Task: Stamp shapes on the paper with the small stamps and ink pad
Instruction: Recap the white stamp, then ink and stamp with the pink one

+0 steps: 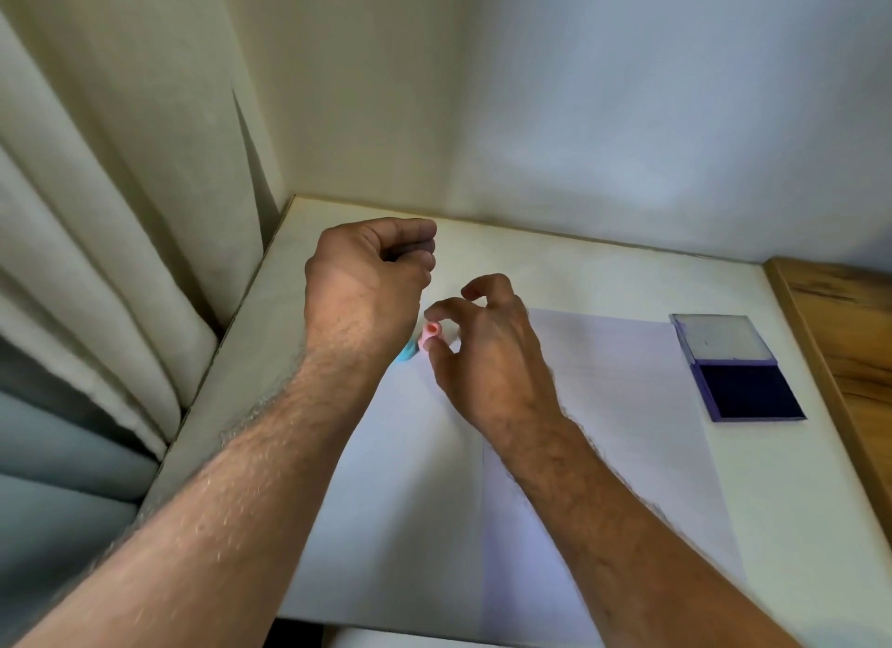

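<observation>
Two hands work over the near-left part of the table (796,527), and the move ahead turns on how far the pink stamp (430,334) sits from the ink pad (745,389). The right hand (487,353) pinches the stamp between thumb and forefinger, its other fingers loosely curled above; the stamp's long axis tips up and toward the camera, so its round end faces upward and left. The ink pad lies well apart to the right, lid flipped open on the far side and the dark ink surface on the near side, just beside the right edge of the paper (603,406). The right hand is plainly the nearer one to it and would, I judge, have to travel right across the paper to load ink. The left hand (367,280) hovers just left of the stamp with its fingers curled into the palm; whether it holds anything inside I cannot tell. A blue stamp (406,351) pokes out from under the left wrist, mostly covered, so its shape and lie are unclear. The paper shows no prints where visible, but both forearms hide much of it. Which face of the pink stamp carries the shape is too small to make out.
</observation>
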